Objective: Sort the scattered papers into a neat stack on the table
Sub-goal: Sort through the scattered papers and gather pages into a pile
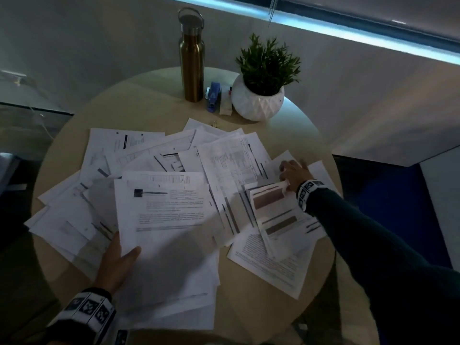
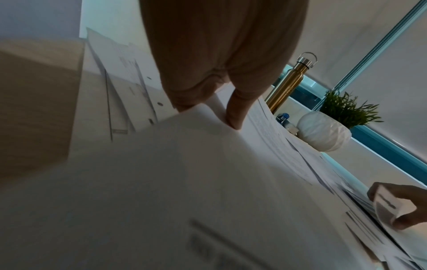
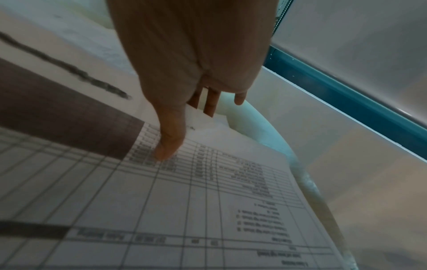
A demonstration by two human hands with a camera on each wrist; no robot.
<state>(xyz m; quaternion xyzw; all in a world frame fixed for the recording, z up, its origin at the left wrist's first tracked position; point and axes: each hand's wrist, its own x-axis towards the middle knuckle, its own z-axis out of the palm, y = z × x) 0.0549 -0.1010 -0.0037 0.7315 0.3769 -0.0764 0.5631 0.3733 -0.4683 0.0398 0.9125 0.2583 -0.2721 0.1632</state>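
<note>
I thought this was an office, maybe a small meeting corner, because I saw a round wooden table (image 1: 293, 145) covered in printed papers (image 1: 161, 210) with forms and tables on them. At the back of the table stood a gold metal water bottle (image 1: 191, 61), a blue stapler (image 1: 213, 95) and a little green plant in a white pot (image 1: 258, 100). Behind them I saw plain pale walls and a window with a roller blind (image 1: 373, 11) and its bead chain (image 1: 272, 9).
</note>
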